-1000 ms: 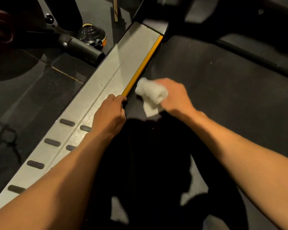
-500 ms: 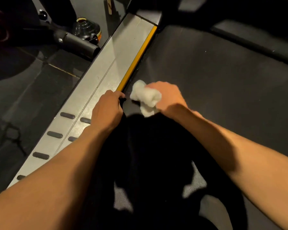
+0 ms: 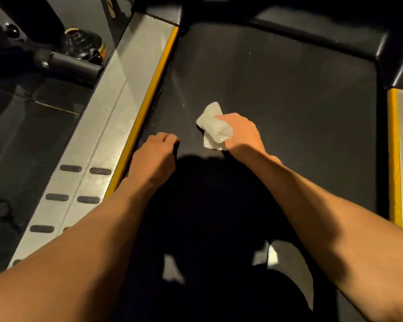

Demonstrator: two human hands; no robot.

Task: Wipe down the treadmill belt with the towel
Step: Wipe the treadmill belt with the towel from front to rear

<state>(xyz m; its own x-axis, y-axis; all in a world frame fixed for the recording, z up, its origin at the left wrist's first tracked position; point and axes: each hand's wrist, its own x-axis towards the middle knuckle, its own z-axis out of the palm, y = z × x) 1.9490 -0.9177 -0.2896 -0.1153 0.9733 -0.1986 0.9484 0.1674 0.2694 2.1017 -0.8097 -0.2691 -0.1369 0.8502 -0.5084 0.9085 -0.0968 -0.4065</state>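
Observation:
The dark treadmill belt (image 3: pixel 277 84) fills the middle of the view. My right hand (image 3: pixel 241 133) presses a crumpled white towel (image 3: pixel 213 127) onto the belt, left of its centre. My left hand (image 3: pixel 155 156) rests knuckles-down on the belt's left margin, fingers curled under, just right of the yellow strip (image 3: pixel 149 96). It holds nothing that I can see. A dark shadow covers the near part of the belt between my forearms.
A silver side rail (image 3: pixel 102 117) with dark rubber pads runs along the left; another silver rail with a yellow edge (image 3: pixel 394 156) shows at the right. A black motor cover (image 3: pixel 300 22) spans the belt's far end. Dark equipment and a black tube (image 3: pixel 72 65) lie on the floor left.
My right hand has slid the towel rightward, away from the yellow strip towards the belt's middle. My left hand has come off the rail edge onto the belt. The view has shifted right.

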